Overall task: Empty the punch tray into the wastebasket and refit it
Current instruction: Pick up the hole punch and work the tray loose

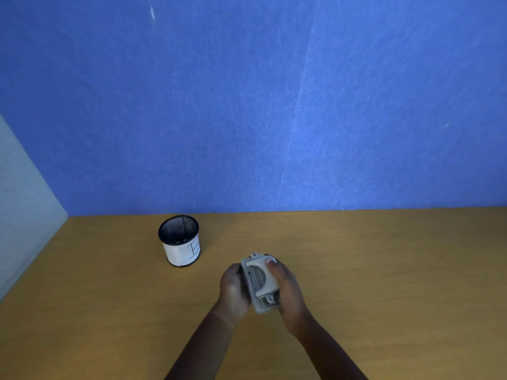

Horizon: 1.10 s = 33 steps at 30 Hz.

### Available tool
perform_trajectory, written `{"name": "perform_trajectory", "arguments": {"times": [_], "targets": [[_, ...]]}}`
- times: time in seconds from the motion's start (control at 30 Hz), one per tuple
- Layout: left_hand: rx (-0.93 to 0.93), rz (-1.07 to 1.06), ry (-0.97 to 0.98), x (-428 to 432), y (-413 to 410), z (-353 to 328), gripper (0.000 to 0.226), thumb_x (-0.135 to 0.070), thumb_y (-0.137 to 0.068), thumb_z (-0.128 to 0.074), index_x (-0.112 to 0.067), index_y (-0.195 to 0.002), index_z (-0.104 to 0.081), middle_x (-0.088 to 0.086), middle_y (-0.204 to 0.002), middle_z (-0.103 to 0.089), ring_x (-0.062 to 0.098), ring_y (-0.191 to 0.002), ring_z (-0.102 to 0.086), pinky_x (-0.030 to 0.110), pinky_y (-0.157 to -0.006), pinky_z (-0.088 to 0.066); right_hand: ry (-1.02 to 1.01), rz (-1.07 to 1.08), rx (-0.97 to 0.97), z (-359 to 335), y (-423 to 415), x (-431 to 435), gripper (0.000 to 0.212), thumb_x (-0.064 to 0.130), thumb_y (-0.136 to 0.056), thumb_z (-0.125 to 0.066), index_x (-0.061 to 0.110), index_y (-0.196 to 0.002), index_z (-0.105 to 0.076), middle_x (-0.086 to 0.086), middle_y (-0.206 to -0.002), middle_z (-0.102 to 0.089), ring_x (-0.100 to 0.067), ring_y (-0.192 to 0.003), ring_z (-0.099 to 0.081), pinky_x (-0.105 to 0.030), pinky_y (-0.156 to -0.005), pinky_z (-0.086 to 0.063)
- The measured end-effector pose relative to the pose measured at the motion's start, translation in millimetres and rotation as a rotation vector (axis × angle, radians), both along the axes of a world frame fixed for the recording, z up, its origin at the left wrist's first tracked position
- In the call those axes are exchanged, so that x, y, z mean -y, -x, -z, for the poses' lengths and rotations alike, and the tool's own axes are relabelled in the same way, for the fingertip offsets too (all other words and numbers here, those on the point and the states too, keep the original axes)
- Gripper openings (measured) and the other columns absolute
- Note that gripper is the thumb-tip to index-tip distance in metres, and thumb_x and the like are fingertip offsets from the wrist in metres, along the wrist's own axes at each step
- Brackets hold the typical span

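A grey hole punch [260, 282] is held between both hands above the wooden desk [384, 270], its lever side facing me. My left hand [234, 287] grips its left side, where a dark edge shows; the tray itself is hidden under my fingers. My right hand [288, 290] wraps the punch's right side, with the thumb on the top end. The wastebasket [179, 241], a small black mesh cup with a white paper label, stands upright on the desk to the far left of my hands.
A blue felt partition [274, 105] rises along the desk's back edge. A pale grey side panel [24, 204] closes off the left. The desk surface runs wide to the right of my hands.
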State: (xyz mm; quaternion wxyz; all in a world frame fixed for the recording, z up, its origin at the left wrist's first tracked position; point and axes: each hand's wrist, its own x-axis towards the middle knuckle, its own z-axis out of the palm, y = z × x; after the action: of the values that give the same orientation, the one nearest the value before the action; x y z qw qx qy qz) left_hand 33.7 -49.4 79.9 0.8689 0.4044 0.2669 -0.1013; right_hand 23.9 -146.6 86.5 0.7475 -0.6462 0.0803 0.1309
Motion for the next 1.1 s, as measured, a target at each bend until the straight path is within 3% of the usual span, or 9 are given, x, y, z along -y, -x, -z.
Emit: {"name": "perform_trajectory", "arguments": {"times": [0.1,0.17,0.27,0.37,0.47,0.6,0.77,1.1], "targets": [[0.052,0.027,0.048,2.0,0.0,-0.4,0.051,-0.021,-0.096,-0.031,-0.003,-0.064,-0.067,0.012,-0.056,-0.066,0.024,-0.052,-0.064,0.026,-0.050,-0.051,-0.067,0.008,-0.012,-1.5,-2.3,3.5,0.031,0.020,-0.095,-0.043,0.004,-0.113,-0.063,-0.016,-0.098,-0.066,-0.026,-0.086,-0.062,-0.033,-0.072,-0.051],[0.079,0.074,0.082,4.3,-1.2,-1.0,0.051,-0.027,-0.099,-0.030,-0.005,-0.072,-0.068,0.006,-0.054,-0.071,0.017,-0.050,-0.068,0.024,-0.048,-0.053,-0.128,0.026,-0.041,-1.5,-3.9,4.9,0.034,0.021,-0.095,-0.042,0.001,-0.115,-0.061,-0.019,-0.100,-0.064,-0.028,-0.088,-0.061,-0.035,-0.073,-0.050],[0.126,0.142,0.112,5.4,-2.1,-1.3,0.047,-0.034,-0.100,-0.025,-0.007,-0.095,-0.063,0.005,-0.071,-0.075,0.020,-0.072,-0.067,0.033,-0.064,-0.051,-0.180,0.109,-0.064,-4.6,-8.7,7.7,0.036,0.023,-0.097,-0.039,0.000,-0.117,-0.059,-0.026,-0.107,-0.063,-0.032,-0.090,-0.061,-0.041,-0.079,-0.050],[0.181,0.162,0.175,5.9,1.6,2.6,0.045,-0.030,-0.100,-0.024,-0.009,-0.103,-0.063,0.004,-0.082,-0.076,0.018,-0.078,-0.067,0.029,-0.067,-0.055,-0.164,0.183,-0.049,-9.0,-18.9,12.9,0.040,0.021,-0.096,-0.042,-0.002,-0.129,-0.048,-0.034,-0.119,-0.057,-0.036,-0.097,-0.056,-0.047,-0.083,-0.047],[0.199,0.149,0.216,9.4,9.3,7.2,0.032,-0.019,-0.096,-0.033,-0.006,-0.103,-0.062,0.007,-0.084,-0.076,0.017,-0.078,-0.071,0.026,-0.068,-0.058,-0.157,0.235,-0.071,-12.2,-27.0,18.5,0.044,0.022,-0.095,-0.046,0.003,-0.134,-0.043,-0.034,-0.126,-0.055,-0.035,-0.094,-0.058,-0.038,-0.071,-0.049],[0.194,0.137,0.159,12.7,13.8,7.8,0.026,-0.007,-0.094,-0.038,-0.003,-0.098,-0.063,0.008,-0.081,-0.078,0.015,-0.075,-0.074,0.025,-0.072,-0.059,-0.166,0.275,-0.062,-11.9,-30.1,22.2,0.044,0.024,-0.094,-0.048,0.006,-0.135,-0.042,-0.022,-0.111,-0.060,-0.025,-0.075,-0.061,-0.034,-0.063,-0.050],[0.180,0.060,0.102,13.4,14.7,5.9,0.023,0.001,-0.094,-0.040,-0.001,-0.094,-0.063,0.007,-0.072,-0.077,0.014,-0.067,-0.074,0.022,-0.063,-0.060,-0.146,0.267,-0.056,-11.8,-27.7,18.9,0.043,0.025,-0.095,-0.047,0.004,-0.132,-0.045,-0.017,-0.106,-0.060,-0.020,-0.071,-0.062,-0.029,-0.058,-0.052],[0.215,-0.006,0.097,9.7,20.2,10.9,0.024,0.008,-0.090,-0.044,-0.005,-0.097,-0.063,0.006,-0.078,-0.078,0.013,-0.071,-0.074,0.022,-0.065,-0.060,-0.159,0.191,-0.085,-20.1,-22.3,13.3,0.043,0.023,-0.098,-0.039,-0.006,-0.128,-0.048,-0.024,-0.105,-0.056,-0.027,-0.075,-0.058,-0.033,-0.063,-0.049]]}}
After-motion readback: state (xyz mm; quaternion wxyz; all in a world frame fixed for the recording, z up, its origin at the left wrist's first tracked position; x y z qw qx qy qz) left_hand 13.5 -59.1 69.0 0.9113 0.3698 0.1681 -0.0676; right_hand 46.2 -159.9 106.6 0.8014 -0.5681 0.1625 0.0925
